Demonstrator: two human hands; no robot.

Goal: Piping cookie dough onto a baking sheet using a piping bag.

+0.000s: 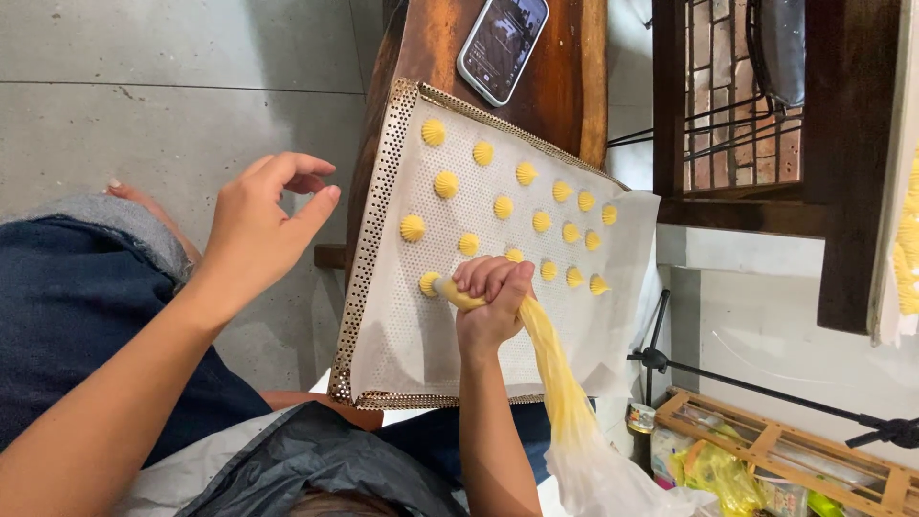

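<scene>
My right hand (490, 299) grips a clear piping bag (555, 383) of yellow dough, its tip touching a fresh rosette (430, 283) on the paper. A perforated metal baking tray (369, 239) lined with white parchment (431, 335) carries several rows of piped yellow rosettes (541, 221). My left hand (263, 222) hovers in the air left of the tray, fingers loosely curled, holding nothing.
The tray rests on a dark wooden stool (565, 77) with a smartphone (502, 45) lying at its far end. A wire rack (737, 96) and wooden frame stand to the right. A tripod leg (766, 388) and a wooden crate (795, 450) sit lower right. Grey tiled floor (144, 77) lies to the left.
</scene>
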